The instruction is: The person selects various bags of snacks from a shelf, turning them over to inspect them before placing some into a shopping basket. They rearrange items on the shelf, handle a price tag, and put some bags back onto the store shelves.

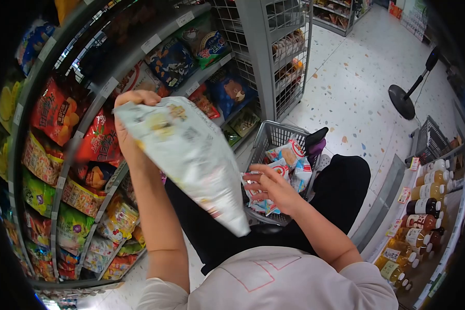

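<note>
A large pale plastic bag (191, 155) with printed pictures hangs at a slant in front of my chest. My left hand (130, 106) grips its upper left corner, fingers bent over the edge and partly hidden behind it. Close to the bag's lower right edge is my right hand (275, 187), with its fingers apart and slightly curved and nothing in them. Beneath that hand stands a grey shopping basket (265, 133) with several white, red and blue packets (288, 151) inside. A dark and purple item (316, 140) lies at the basket's right rim.
Curved shelves of bagged snacks (101, 137) rise close on my left. A wire rack (289, 57) stands ahead. Bottles (421, 206) line a low shelf on the right. A round black stand base (401, 102) and another basket (433, 138) are on the floor farther right.
</note>
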`<action>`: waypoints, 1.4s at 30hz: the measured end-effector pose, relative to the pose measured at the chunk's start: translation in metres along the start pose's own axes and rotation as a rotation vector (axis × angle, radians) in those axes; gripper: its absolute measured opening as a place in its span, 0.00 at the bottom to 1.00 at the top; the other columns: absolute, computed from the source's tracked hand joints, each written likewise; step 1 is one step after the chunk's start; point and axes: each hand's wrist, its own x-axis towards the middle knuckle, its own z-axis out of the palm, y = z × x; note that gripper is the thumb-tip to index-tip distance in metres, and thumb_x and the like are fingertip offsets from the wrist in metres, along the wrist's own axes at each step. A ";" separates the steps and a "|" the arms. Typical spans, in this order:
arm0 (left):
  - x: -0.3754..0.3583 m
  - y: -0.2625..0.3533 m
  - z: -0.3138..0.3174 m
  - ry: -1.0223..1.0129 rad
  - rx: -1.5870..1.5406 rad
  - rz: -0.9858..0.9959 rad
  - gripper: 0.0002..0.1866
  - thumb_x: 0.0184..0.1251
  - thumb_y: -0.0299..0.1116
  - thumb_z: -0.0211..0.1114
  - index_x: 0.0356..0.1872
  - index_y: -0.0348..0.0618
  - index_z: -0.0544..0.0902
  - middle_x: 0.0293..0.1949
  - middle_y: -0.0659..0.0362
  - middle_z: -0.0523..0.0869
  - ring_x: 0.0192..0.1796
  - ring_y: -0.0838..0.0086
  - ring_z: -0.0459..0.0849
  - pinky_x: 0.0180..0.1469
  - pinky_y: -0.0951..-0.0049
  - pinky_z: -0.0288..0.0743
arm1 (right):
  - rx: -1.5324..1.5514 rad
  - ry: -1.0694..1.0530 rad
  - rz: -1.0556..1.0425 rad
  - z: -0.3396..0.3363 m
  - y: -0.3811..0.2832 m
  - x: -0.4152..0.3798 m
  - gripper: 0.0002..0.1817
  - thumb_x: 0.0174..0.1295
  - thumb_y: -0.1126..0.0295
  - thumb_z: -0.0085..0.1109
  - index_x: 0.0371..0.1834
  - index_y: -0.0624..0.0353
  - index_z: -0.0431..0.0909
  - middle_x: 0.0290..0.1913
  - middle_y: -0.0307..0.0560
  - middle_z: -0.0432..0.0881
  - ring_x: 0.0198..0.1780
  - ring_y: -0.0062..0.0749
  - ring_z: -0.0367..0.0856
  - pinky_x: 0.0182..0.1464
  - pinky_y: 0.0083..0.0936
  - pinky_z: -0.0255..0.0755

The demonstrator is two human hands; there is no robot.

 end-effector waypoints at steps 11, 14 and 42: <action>0.089 0.018 0.086 -0.387 1.146 -0.275 0.08 0.68 0.27 0.59 0.40 0.31 0.81 0.28 0.61 0.82 0.33 0.81 0.77 0.38 0.77 0.72 | -0.341 -0.126 -0.511 0.014 -0.071 0.047 0.57 0.47 0.72 0.75 0.79 0.63 0.46 0.71 0.51 0.64 0.70 0.34 0.66 0.64 0.30 0.71; 0.105 0.001 0.085 -0.386 1.231 -0.297 0.08 0.68 0.27 0.60 0.40 0.31 0.82 0.29 0.58 0.84 0.33 0.80 0.78 0.38 0.75 0.73 | -0.218 -0.146 -0.462 0.017 -0.083 0.053 0.55 0.47 0.71 0.76 0.78 0.63 0.50 0.69 0.50 0.66 0.65 0.32 0.72 0.57 0.30 0.77; 0.195 0.026 -0.003 0.334 0.110 0.150 0.18 0.75 0.37 0.61 0.60 0.43 0.75 0.54 0.58 0.84 0.54 0.69 0.83 0.58 0.64 0.77 | -0.136 -0.302 -0.255 -0.047 -0.114 0.085 0.42 0.63 0.68 0.64 0.79 0.55 0.51 0.62 0.59 0.77 0.52 0.38 0.85 0.50 0.28 0.78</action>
